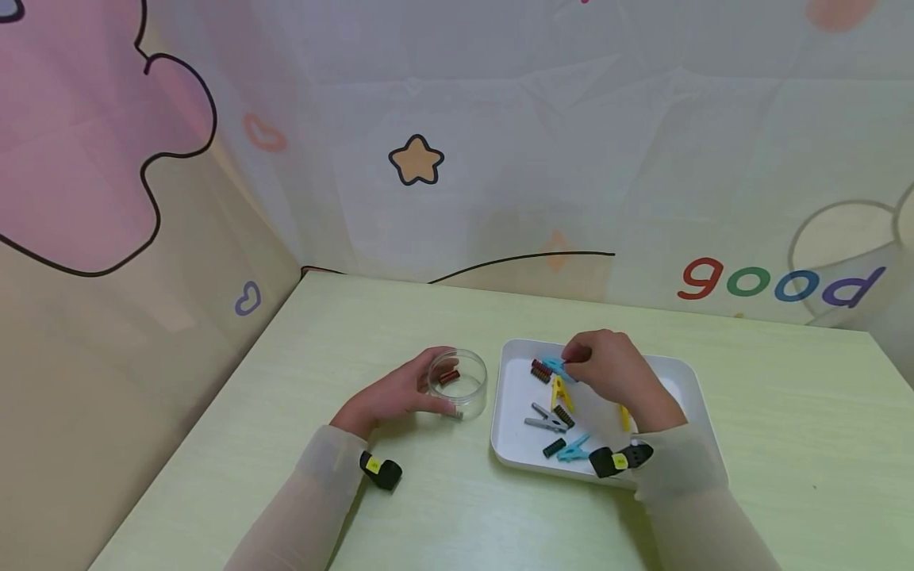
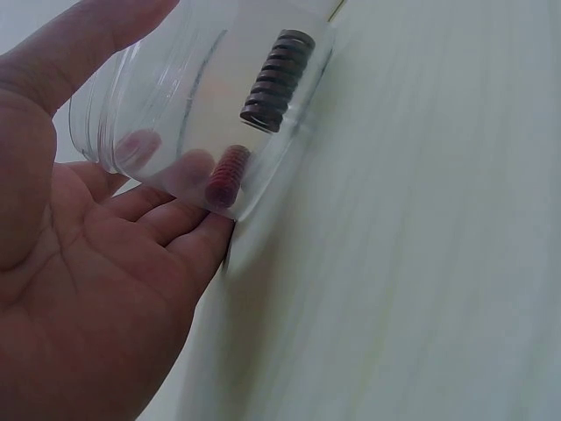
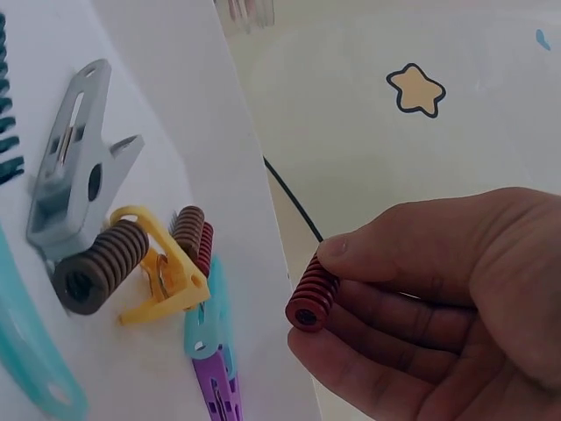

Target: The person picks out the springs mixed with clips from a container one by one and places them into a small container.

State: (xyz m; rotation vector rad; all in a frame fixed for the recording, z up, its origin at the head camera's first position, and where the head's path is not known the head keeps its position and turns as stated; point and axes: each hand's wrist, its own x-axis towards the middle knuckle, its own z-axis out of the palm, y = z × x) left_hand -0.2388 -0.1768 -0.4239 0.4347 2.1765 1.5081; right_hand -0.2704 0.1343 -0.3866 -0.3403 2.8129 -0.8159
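My left hand [image 1: 400, 388] grips a clear round jar [image 1: 477, 382] on the table, thumb on one side and fingers on the other. Inside lie a dark spring [image 2: 279, 81] and a red spring [image 2: 228, 177], seen in the left wrist view. Over the far part of a white tray [image 1: 512, 388], my right hand [image 1: 614, 369] pinches another red spring [image 3: 314, 294] between thumb and fingers. Close by in the tray are a light blue clip [image 1: 553, 366], a yellow clip [image 1: 560, 394] and a brown spring [image 3: 103, 265].
Also in the tray lie a grey clip [image 1: 546, 424], a dark green spring [image 1: 554, 448], another blue clip [image 1: 574, 450] and a purple clip [image 3: 217, 386]. The tray's raised rim stands right of the jar. A printed cloth [image 1: 500, 174] hangs behind the table [image 1: 443, 507].
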